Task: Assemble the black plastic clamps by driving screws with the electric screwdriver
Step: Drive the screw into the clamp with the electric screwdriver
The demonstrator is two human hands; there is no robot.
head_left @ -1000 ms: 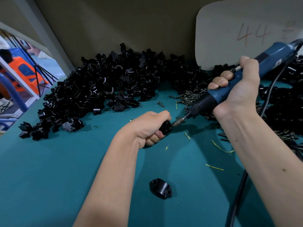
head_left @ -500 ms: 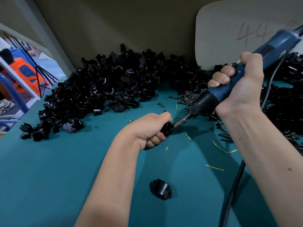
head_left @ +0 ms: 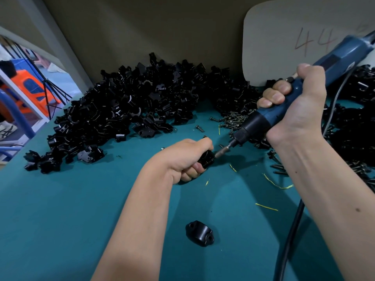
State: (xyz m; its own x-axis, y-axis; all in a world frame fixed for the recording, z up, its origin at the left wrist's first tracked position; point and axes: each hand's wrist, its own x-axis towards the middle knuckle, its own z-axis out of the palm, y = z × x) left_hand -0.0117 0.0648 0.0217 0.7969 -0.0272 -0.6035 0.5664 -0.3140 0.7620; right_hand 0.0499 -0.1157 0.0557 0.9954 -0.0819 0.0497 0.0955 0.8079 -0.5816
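My left hand (head_left: 186, 159) grips a black plastic clamp (head_left: 207, 158) against the teal table (head_left: 60, 209), most of the clamp hidden in my fist. My right hand (head_left: 294, 110) holds the blue electric screwdriver (head_left: 269, 114), tilted down to the left. Its bit (head_left: 223, 150) meets the right face of the held clamp. A single black clamp half (head_left: 199, 233) lies nearer to me on the table. A heap of small screws (head_left: 235, 120) sits just behind the screwdriver's nose.
A big pile of black clamp parts (head_left: 121, 114) spreads along the back and left; more parts (head_left: 353, 126) lie at the right. The screwdriver's black cord (head_left: 292, 230) runs down past my right forearm. A pale board marked 44 (head_left: 284, 43) leans at the back wall.
The screwdriver's rear end has risen, so the tool stands steeper, with its bit still on the clamp. My left hand has stayed in place.
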